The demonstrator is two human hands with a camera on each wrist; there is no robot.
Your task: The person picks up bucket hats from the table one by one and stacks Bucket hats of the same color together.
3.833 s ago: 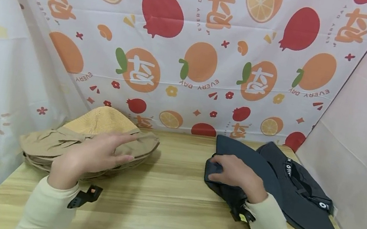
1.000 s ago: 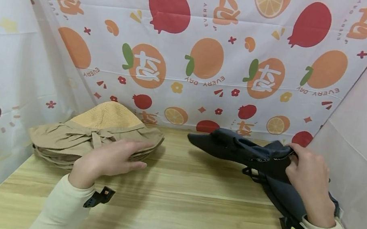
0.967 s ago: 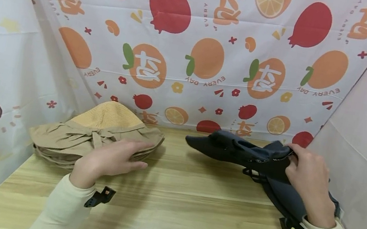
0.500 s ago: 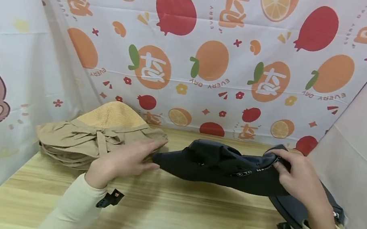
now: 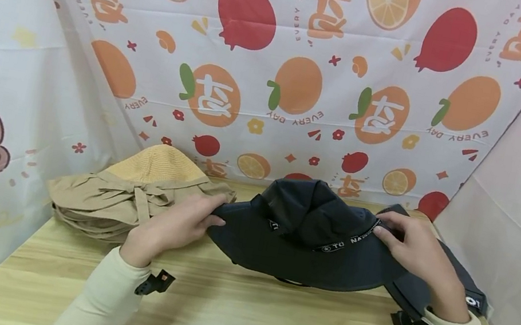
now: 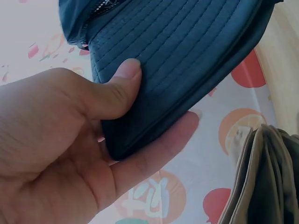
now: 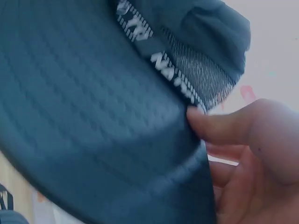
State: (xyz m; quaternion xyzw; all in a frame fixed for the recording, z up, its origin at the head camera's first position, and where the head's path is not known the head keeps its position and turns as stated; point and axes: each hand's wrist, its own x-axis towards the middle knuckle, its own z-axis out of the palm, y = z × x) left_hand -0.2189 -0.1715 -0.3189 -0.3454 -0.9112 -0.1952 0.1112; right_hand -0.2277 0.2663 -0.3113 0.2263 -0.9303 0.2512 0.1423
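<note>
A dark navy bucket hat (image 5: pixel 313 218) with a lettered band is held up over the table between both hands. My left hand (image 5: pixel 178 226) pinches the left end of its brim; in the left wrist view the thumb lies on the stitched brim (image 6: pixel 177 60) with the fingers beneath. At the other end my right hand (image 5: pixel 417 251) pinches the brim close to the band (image 7: pixel 163 67), thumb on top. The hat's crown points up and away, and its wide brim faces me.
Tan sun hats (image 5: pixel 111 206) sit stacked at the left, topped by one with a straw crown and a bow. Another dark hat (image 5: pixel 465 280) lies at the right, partly behind my right forearm. A fruit-print curtain (image 5: pixel 292 133) hangs behind the wooden table (image 5: pixel 253 324).
My right hand lifted the navy bucket hat off the dark pile and brought it leftward. The left hand came from beside the tan hats and took its brim. The hat's crown now stands up.
</note>
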